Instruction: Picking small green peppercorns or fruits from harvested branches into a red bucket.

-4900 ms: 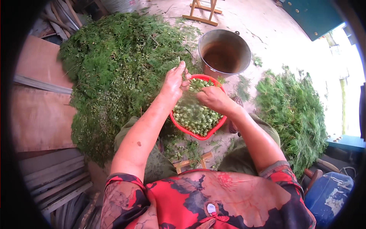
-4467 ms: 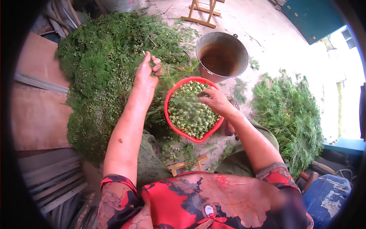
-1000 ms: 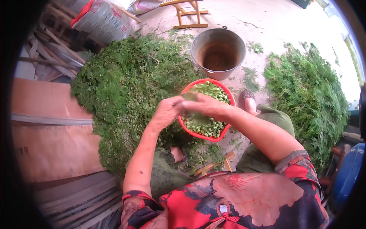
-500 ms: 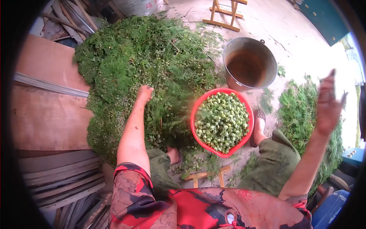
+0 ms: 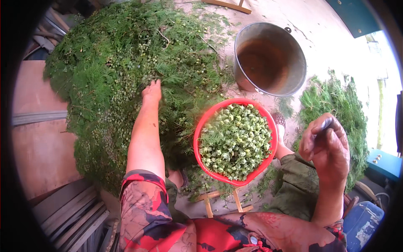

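Note:
A red plastic basin stands between my knees, heaped with pale green, knobbly cones and some feathery leaf at its left side. My left hand reaches over the large pile of green conifer branches, fingers stretched toward the cone-bearing sprigs; nothing shows in its grip. On the right, my right hand is raised palm toward me, above my right knee. Its fingers are loosely curled and darkened, with a gap inside them and nothing visible held. Behind it lies a smaller heap of leafy branches.
A metal bucket, rusty inside, stands just beyond the basin. Wooden boards and stacked slats line the left. A wooden stool frame shows at the far edge, and a blue container at the lower right.
My right hand has come down and left from over the right heap, its spread fingers now curled. My left hand's fingers have straightened over the pile. The view has shifted slightly.

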Available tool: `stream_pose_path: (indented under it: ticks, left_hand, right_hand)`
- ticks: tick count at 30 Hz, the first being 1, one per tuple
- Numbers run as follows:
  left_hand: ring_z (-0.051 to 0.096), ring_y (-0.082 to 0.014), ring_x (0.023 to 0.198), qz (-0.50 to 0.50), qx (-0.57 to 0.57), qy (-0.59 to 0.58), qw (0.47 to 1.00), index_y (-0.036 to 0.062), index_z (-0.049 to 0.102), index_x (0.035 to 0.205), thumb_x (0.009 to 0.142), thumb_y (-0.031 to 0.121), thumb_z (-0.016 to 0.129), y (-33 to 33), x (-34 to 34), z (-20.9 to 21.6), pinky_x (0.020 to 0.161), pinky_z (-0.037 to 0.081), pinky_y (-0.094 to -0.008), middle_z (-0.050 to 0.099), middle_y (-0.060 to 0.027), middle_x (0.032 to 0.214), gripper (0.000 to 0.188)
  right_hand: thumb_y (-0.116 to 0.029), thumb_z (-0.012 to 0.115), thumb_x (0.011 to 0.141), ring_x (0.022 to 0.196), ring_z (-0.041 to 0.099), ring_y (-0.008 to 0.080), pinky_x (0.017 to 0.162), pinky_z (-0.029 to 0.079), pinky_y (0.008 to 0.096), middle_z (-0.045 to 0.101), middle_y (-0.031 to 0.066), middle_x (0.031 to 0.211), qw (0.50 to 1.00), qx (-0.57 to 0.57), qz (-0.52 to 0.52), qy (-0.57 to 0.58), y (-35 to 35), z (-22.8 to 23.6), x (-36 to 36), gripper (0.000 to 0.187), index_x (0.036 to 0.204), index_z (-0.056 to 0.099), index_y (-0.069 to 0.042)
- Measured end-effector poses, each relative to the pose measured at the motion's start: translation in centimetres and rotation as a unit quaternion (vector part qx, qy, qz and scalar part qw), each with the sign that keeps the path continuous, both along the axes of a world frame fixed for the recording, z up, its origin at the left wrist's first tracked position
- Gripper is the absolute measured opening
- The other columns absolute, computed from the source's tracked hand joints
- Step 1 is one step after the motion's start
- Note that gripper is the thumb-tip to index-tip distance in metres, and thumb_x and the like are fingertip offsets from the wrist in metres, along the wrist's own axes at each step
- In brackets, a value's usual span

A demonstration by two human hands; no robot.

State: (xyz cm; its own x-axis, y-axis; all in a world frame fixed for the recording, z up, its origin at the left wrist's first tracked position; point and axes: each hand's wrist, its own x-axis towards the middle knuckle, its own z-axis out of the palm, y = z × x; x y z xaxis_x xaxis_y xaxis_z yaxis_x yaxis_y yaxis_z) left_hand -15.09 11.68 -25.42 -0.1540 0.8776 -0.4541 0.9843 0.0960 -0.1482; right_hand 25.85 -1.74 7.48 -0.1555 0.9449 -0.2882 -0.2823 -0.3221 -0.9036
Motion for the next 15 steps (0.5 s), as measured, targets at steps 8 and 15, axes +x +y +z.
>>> stream_pose_path:
  ticks: [8,15]
  left_hand:
    - [0.059,-0.0305,0.091,-0.059,-0.016,-0.061,0.996,0.0051,0.055,0.103,0.081,0.016,0.054,-5.7,-3.0,8.7,0.075,0.046,-0.0431,0.062,-0.0156,0.091,0.024]
    - [0.046,-0.008,0.058,0.053,0.147,-0.485,0.861,0.0057,0.051,0.113,0.086,0.027,0.054,-10.9,-2.8,19.0,0.046,0.035,-0.0217,0.051,-0.0007,0.067,0.035]
  right_hand:
    - [-0.019,0.053,0.086,0.066,0.056,0.0108,0.058,0.044,0.0196,0.058,0.0079,0.076,0.998,-0.039,0.029,-0.031,-1.4,1.5,-0.2,0.021,0.093,0.055,0.001]
    - [-0.02,0.051,0.088,0.065,0.054,0.0078,0.059,0.044,0.0196,0.058,0.0036,0.074,0.993,-0.018,0.101,-0.059,-2.0,-0.1,-0.7,0.017,0.091,0.057,-0.003]
